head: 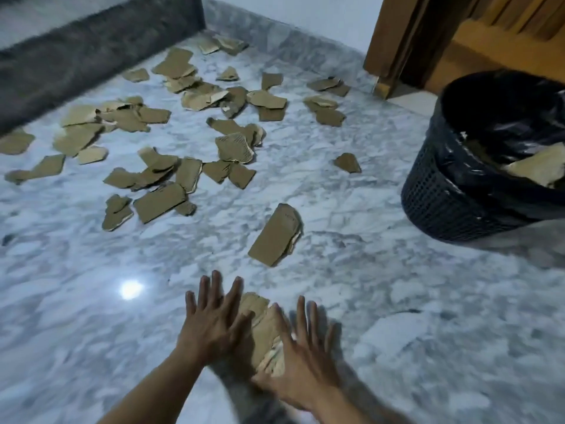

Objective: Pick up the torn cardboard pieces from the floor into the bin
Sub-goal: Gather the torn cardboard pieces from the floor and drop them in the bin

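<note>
At lower centre your left hand [214, 319] and right hand [301, 356], fingers spread straight, flanked a stack of torn brown cardboard pieces [263, 330]; you needed even pressure before lifting toward the black mesh bin [443, 206], right edge.

The bare left forearm [146, 393] and right forearm [351, 408] enter from the bottom edge and converge at the lower middle. The left hand [214, 322] has straight, spread fingers pointing up-frame. The right hand [301, 359], just lower right, is splayed likewise.
</note>
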The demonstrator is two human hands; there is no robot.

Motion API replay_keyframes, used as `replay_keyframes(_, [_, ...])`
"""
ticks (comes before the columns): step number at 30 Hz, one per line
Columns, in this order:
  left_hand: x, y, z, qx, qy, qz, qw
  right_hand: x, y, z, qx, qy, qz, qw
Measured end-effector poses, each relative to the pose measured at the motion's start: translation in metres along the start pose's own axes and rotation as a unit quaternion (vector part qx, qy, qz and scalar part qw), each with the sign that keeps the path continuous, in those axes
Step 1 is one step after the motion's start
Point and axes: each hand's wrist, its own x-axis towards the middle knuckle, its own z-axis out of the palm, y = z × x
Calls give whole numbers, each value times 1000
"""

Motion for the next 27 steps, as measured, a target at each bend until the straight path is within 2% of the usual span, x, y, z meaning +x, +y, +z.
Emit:
replay_keyframes(4, [15,-7,5,4,62,-18,998,19,-19,21,-23,68,33,997])
replay_keyframes(7, [38,-26,-7,-20,100,-47,994,60,-18,15,-26,115,19,993])
replay_keyframes(11, [68,-55,-30,-69,137,-81,985,129,-18,-18,-34,111,54,992])
replay_keyframes(17, [117,-104,-86,-66,140,-165,974,210,-30,-64,-48,11,60,997])
replay_keyframes(21, [154,-149,-119,-95,158,-209,960,260,-32,-84,-49,38,12,998])
replay_keyframes(25, [208,-176,-140,-118,161,-176,964,315,-24,-102,-92,133,-58,985])
replay_keyframes(27, [234,-180,-146,-95,149,-183,967,347,-23,-111,-93,141,-101,981])
